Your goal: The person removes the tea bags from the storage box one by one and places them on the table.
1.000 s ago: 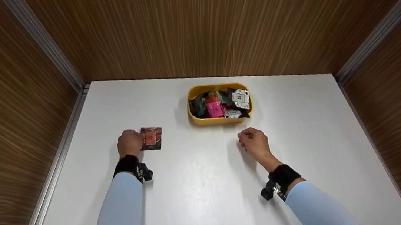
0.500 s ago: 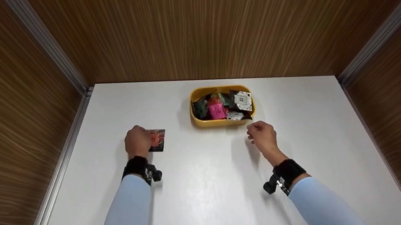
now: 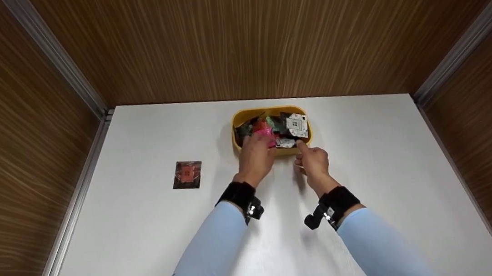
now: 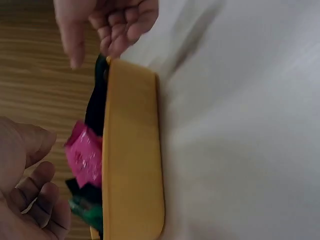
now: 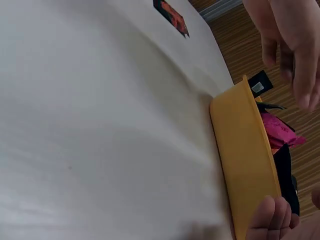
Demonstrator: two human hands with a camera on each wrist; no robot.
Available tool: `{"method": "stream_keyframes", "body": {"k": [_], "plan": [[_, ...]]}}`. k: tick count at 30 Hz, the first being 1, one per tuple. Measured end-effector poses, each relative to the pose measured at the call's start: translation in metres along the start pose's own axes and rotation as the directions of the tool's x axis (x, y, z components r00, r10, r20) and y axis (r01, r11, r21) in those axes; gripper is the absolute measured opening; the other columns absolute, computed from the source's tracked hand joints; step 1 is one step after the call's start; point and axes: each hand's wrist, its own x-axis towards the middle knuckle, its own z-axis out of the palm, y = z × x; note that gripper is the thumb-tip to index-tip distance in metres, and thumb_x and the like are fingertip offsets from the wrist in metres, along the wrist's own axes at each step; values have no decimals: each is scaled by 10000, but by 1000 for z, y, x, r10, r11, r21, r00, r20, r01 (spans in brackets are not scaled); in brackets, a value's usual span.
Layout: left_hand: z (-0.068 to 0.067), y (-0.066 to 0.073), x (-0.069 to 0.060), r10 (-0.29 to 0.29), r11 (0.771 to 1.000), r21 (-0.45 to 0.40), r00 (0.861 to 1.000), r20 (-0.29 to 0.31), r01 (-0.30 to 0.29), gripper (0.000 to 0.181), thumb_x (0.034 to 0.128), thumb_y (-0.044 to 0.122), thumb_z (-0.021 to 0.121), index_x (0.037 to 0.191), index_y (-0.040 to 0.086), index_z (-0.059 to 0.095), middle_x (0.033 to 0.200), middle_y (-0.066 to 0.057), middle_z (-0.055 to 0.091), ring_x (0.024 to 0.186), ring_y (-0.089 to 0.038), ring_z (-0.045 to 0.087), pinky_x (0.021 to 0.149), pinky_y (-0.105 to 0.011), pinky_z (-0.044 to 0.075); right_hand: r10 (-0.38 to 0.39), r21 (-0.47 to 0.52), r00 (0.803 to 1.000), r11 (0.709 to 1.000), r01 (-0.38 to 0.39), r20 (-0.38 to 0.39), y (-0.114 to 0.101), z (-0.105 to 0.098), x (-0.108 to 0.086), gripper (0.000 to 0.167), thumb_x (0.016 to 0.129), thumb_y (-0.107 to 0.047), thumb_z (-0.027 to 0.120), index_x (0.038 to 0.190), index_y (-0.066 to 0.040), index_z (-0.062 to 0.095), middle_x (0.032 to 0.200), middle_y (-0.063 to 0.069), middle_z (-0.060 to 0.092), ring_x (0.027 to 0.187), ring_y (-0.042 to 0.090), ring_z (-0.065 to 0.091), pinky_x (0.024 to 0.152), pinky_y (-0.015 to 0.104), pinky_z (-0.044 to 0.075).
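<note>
Small shiny packets fill a yellow bin (image 3: 285,151) on the white table. My left hand (image 3: 255,160) reaches over the bin's front edge, just at a bright pink packet (image 3: 263,132); in the left wrist view its fingers are spread apart, with a gap between them and the packet. My right hand (image 3: 315,162) is at the bin's front right corner, thumb toward the rim and fingers loosely bent, holding nothing. A black packet with an orange-red label (image 3: 187,174) lies flat on the table to the left.
White-patterned packets (image 3: 297,126) and dark green ones (image 3: 276,123) share the bin with the pink one. A wood-grain panel (image 3: 235,38) stands behind the table, with more panels at both sides.
My left hand has let go of the orange-labelled packet and moved right to the bin. My right hand has shifted slightly toward the bin's front edge.
</note>
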Motion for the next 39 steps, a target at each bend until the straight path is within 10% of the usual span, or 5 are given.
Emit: {"method": "stream_keyframes", "body": {"k": [8,18,24,29,39], "plan": [[37,15,2,76,939,336,997,11,-76,331,995,143,679,1316,188,746,1273,-127,663,1187,-338,600,911,-445,566,103,40,995,994,-103,-6,-1,15,3,521,995,-435,703,1129,62,626,684,56,666,583,143,678,576,338,620],[37,9,-3,96,930,356,995,-6,-87,298,996,197,686,1278,243,769,1178,-96,685,1098,-312,582,898,-411,529,88,149,994,984,-98,70,-3,21,2,183,1047,-212,643,1072,-49,563,831,53,729,712,158,743,826,417,645],[22,3,-6,85,983,163,996,42,-90,294,978,150,671,1251,182,777,1271,-79,707,1173,-310,585,1003,-392,490,9,205,999,978,-20,51,-5,11,-1,138,972,-76,643,972,-50,507,862,98,781,828,222,800,822,413,646],[9,-2,-9,-37,993,-110,998,51,42,296,1000,84,631,1260,123,768,1323,-64,698,1264,-279,592,1095,-380,463,-64,195,997,979,56,36,-4,4,-5,119,936,-26,615,1003,-20,516,991,140,711,751,169,762,807,400,649],[-6,-13,-19,-214,799,-531,958,189,283,473,1032,208,639,1471,44,574,1356,-160,685,1248,-297,668,1035,-432,545,-220,30,968,976,218,119,7,0,-15,128,937,-1,650,1054,8,599,844,-11,675,795,106,664,685,276,594]]}}
